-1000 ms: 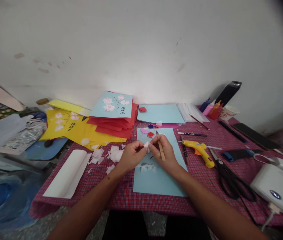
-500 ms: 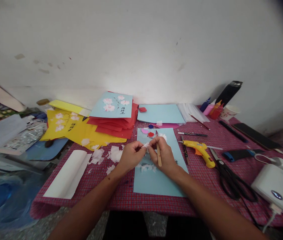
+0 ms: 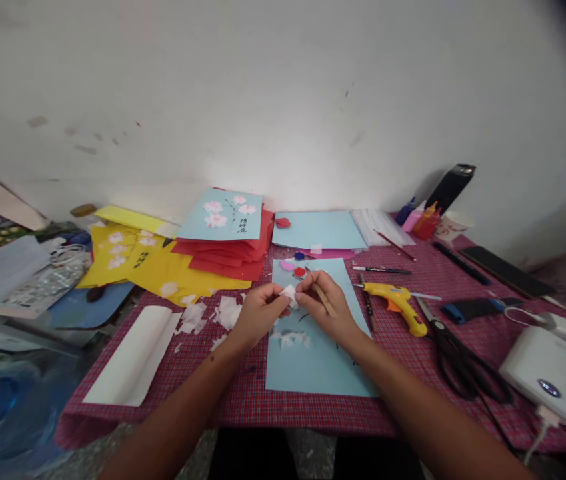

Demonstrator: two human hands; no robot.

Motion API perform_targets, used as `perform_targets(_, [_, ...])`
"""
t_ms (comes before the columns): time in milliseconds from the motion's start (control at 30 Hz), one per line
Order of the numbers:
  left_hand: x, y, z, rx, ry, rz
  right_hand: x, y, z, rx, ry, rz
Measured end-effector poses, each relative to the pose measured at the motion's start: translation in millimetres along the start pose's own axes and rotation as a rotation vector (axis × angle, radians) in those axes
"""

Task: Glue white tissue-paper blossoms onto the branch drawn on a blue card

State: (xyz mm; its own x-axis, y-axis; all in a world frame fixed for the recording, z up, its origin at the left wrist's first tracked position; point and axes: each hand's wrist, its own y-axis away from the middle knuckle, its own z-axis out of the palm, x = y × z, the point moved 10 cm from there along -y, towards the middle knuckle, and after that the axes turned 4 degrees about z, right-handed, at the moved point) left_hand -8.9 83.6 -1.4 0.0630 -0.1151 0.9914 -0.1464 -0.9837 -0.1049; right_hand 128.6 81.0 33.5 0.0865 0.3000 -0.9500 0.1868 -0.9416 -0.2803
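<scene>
Between my fingertips is a small piece of white tissue paper [image 3: 289, 294]. My left hand [image 3: 264, 308] pinches its left side. My right hand [image 3: 327, 301] is closed at its right side, with a thin wooden-handled paintbrush [image 3: 326, 303] tucked across the fingers. Both hands are above a light blue sheet [image 3: 313, 370] on the checked tablecloth. White paper petals [image 3: 290, 339] lie on that sheet below my hands. Dabs of pink paint [image 3: 287, 265], red paint [image 3: 299, 272] and blue paint [image 3: 299, 256] are just beyond my fingers.
Torn tissue scraps [image 3: 227, 312] and a folded white sheet [image 3: 130, 357] lie left. Behind stand stacked red sheets [image 3: 235, 257] topped by a flower picture [image 3: 223, 213]. At right are a yellow glue gun [image 3: 395, 303], black scissors [image 3: 463, 363], a white box [image 3: 550, 373] and paint bottles [image 3: 420, 217].
The tissue piece between my fingers has turned and shows more of its face. My right hand has rotated, so the brush slants more. The view has shifted slightly.
</scene>
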Motion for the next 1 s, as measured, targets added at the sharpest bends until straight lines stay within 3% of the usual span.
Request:
perform_targets(267, [-3,0,1.2,-0.007,-0.008,-0.02,0,-2,-2,0.013,-0.023,0.027])
perform_targets(533, [-6,0,7.1,-0.061,0.156,-0.052,-1,0,3,-0.015,0.011,-0.003])
perform_targets(800, [-7,1,11.0,-0.063,0.267,-0.09,8,-2,8,-0.087,-0.254,0.111])
perform_targets(1000, [-9,1,8.1,-0.024,0.304,-0.118,2,-1,-9,0.074,-0.169,0.033])
